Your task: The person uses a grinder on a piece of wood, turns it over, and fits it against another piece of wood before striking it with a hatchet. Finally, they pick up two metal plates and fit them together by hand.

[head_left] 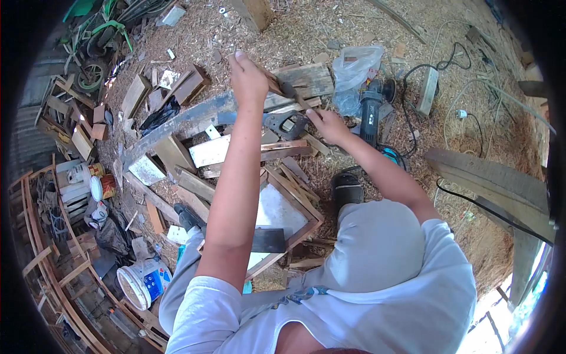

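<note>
My left hand (249,78) is stretched forward, its fingers closed on the edge of a brown wooden piece (272,82). My right hand (330,126) grips the handle of a hammer (299,101), whose dark head touches or lies very near that piece. Just below the hammer rests a handsaw (285,124) with a dark grip, its blade passing behind my left forearm. To the right of the hammer lies an angle grinder (371,112) beside a clear plastic bag (355,71). A long weathered board (306,79) runs behind the wooden piece.
Wood offcuts (177,156) and a wooden frame with a white panel (277,209) lie before my legs. A power strip (428,91) and loose cables are at the right, near a thick beam (489,177). A white bucket (141,284) stands at lower left.
</note>
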Demonstrator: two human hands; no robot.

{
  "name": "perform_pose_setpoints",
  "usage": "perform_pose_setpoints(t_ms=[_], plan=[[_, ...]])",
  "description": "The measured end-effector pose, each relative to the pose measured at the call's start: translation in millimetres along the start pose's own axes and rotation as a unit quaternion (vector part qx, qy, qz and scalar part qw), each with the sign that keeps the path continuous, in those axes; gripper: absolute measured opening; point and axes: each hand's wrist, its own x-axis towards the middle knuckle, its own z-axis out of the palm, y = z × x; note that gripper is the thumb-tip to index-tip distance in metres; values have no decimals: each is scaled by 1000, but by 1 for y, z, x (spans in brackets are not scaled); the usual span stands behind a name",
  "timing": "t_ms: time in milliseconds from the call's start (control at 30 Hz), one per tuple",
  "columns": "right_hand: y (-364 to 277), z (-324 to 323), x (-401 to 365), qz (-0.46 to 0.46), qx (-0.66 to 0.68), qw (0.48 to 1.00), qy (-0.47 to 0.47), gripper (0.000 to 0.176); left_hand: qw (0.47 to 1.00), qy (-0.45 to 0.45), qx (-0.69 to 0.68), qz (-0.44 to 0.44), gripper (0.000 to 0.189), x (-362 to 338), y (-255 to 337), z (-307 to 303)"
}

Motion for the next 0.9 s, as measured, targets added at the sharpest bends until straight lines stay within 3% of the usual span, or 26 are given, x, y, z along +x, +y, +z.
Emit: perform_pose_setpoints(t_ms=[67,133,167,333,433,467,533,567,667,700,800,900], plan=[[3,0,7,4,24,1000,16,67,1000,-10,-10,-13,55,4,-1,-2],[-23,-23,4,195,227,950,-86,67,999,-29,-16,-30,55,3,-12,-5],[-25,-21,7,171,241,954,-39,65,999,-20,-18,-23,55,5,-16,-4],[-76,-45,-1,88,314,946,-5,63,1000,1,-19,18,54,7,-18,-2],[-78,-41,1,-72,360,930,19,60,1000,-5,-11,8,54,9,-15,-2],[-65,-32,0,-71,359,930,20,60,1000,-8,-4,6,54,9,-14,-1],[-28,-6,-1,-22,193,981,21,65,1000,-8,2,7,54,9,-12,0],[-12,4,4,94,98,990,-30,71,1000,-4,0,3,54,8,-12,2],[11,16,4,60,11,998,17,75,1000,4,-24,1,55,6,-7,5],[15,13,11,141,118,982,-34,75,999,4,-42,0,55,4,-7,3],[-18,-10,4,184,295,937,-34,69,999,-21,-33,-1,56,11,-13,0],[-40,-27,2,124,330,936,1,64,998,-31,-50,-20,56,15,-18,2]])
